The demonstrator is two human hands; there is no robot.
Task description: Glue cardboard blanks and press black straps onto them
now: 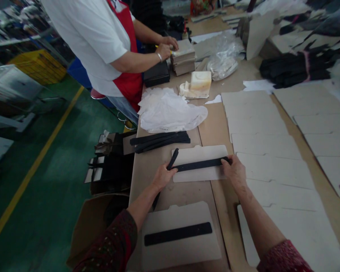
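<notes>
A black strip (200, 164) stretches across a pale cardboard panel (200, 176) on the table. My left hand (164, 175) pinches its left end. Another dark strip (173, 158) passes through or under that same hand at a slant, its lower end showing below the wrist. At the other end, my right hand (234, 170) is closed on the strip near the panel's right edge. Closer to me lies a second pale panel (184, 253) with a black strip (178, 233) flat across its middle. Beyond my left hand sits a pile of loose black strips (160, 141).
Rows of overlapping pale panels (274, 170) cover the right side. White plastic sheeting (170, 109), a yellowish-white block-shaped holder (200, 85) and a stack of boards (183, 60) stand farther back. A co-worker in a red apron (129, 81) works at the far left edge. An open cardboard box (87, 226) is below the table's left edge.
</notes>
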